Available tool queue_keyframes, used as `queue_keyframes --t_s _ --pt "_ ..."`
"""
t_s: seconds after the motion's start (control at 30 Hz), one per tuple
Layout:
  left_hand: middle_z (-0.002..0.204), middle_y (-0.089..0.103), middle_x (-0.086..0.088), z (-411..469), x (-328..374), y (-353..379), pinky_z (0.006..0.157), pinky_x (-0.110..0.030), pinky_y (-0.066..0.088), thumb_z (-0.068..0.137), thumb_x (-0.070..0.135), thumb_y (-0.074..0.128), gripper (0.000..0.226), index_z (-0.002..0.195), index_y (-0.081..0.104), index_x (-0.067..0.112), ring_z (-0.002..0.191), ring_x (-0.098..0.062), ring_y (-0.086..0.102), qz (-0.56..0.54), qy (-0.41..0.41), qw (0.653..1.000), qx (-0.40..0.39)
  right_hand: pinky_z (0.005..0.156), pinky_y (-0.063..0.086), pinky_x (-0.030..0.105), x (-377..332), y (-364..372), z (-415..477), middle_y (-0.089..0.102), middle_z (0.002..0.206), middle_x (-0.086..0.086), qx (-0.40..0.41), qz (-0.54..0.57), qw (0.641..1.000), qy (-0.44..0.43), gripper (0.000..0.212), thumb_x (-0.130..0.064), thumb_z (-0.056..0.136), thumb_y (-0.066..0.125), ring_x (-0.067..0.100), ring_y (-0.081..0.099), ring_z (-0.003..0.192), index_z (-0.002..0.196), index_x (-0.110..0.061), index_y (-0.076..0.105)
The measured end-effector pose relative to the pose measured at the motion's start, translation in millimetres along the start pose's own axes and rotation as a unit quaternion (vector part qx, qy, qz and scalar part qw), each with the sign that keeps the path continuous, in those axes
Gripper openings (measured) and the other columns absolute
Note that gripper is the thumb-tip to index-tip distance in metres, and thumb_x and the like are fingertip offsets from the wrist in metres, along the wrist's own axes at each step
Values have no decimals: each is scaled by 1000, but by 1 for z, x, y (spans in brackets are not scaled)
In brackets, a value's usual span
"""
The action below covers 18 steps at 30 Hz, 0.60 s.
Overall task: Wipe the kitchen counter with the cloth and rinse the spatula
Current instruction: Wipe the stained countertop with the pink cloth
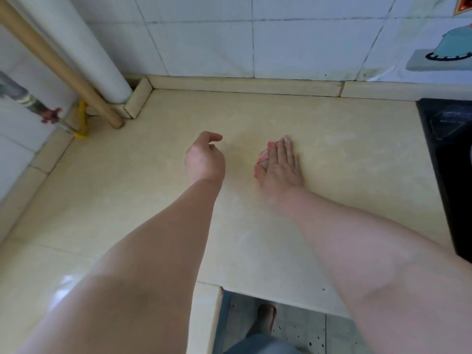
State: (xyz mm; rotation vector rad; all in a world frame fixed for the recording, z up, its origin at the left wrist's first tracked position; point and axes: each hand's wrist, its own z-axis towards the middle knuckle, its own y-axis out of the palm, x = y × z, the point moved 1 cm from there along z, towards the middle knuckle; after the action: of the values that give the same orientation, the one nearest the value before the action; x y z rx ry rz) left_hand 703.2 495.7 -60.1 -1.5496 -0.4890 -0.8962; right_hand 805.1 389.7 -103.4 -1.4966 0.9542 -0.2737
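Note:
My right hand lies flat on the beige tiled counter, pressing down a red and white cloth; only the cloth's left edge shows past the fingers. My left hand hovers just left of it, fingers loosely curled, holding nothing. No spatula is in view.
A black stove top borders the counter on the right. A white pipe and a tan pipe run down into the back left corner beside a yellow valve. White wall tiles stand behind. The floor shows below the counter's front edge.

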Motion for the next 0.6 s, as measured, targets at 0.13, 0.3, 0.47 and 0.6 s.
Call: queue_keyframes --t_s 0.13,0.3,0.47,0.6 --pt "106 69 -5 -3 -8 -9 72 -22 40 84 -5 39 42 104 68 18 100 -23 61 1 0 1000 10 120 -6 38 -34 21 -22 -10 162 7 -39 -27 994 -94 64 -35 100 25 19 -17 149 154 -9 2" --pt "110 68 -6 -23 -5 -12 78 -26 48 81 -5 38 46 106 68 19 102 -27 61 2 -14 1000 -1 120 -1 39 -22 14 -54 -13 162 -1 -96 -86 979 -160 66 -33 101 31 16 -19 148 154 -14 -4" --pt "114 65 -3 -52 15 -12 74 -27 50 80 -4 35 48 108 66 20 93 -25 61 -22 -9 999 -30 118 -1 41 22 8 -99 -9 162 -10 -88 -108 979 -150 62 -30 101 28 9 -15 148 154 -19 -1" --pt "115 64 -1 -81 24 -13 78 -30 53 79 -4 34 50 108 65 21 94 -24 61 -35 1 998 -50 111 17 36 59 -2 -129 6 161 -16 -36 -126 985 -109 58 -27 98 32 9 5 148 153 -27 14"
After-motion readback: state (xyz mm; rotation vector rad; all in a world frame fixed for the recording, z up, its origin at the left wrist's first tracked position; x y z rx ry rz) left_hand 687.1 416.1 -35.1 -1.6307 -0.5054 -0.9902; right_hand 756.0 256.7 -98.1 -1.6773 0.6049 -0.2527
